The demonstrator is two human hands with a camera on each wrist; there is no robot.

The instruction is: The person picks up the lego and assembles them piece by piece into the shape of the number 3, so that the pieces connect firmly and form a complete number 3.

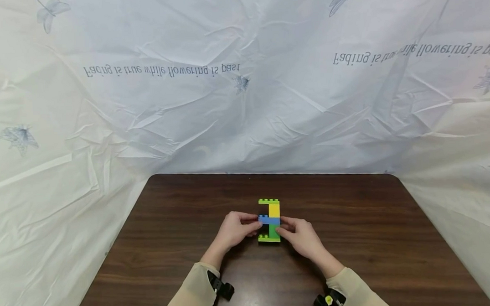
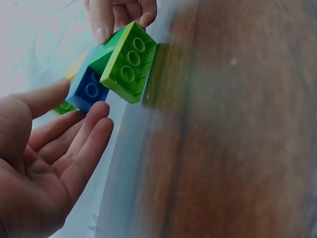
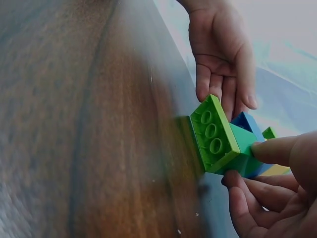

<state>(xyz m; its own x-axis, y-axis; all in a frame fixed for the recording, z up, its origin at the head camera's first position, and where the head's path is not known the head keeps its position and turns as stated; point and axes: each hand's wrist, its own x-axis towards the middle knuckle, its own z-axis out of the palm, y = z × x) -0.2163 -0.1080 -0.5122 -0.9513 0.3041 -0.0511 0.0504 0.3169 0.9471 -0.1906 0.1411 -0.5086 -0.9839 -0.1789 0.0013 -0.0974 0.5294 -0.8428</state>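
A stack of toy building blocks (image 1: 274,210) is between the two hands above the brown table. From top to bottom it has a lime brick (image 1: 268,201), a yellow block, a blue brick (image 1: 268,220), a green block (image 1: 274,231) and a second lime brick (image 3: 210,131), whose hollow underside shows in both wrist views. The lime and blue bricks jut out to the left. My left hand (image 1: 233,229) has the blue brick's jutting end between thumb and fingers. Thumb and fingers of my right hand (image 1: 304,237) pinch the green block from the right.
The dark wooden table (image 1: 181,201) has rounded far corners. A pale printed sheet (image 1: 244,125) hangs behind it and along both sides. Each sleeved wrist wears a small black camera, one on the left (image 1: 224,290) and one on the right (image 1: 323,302).
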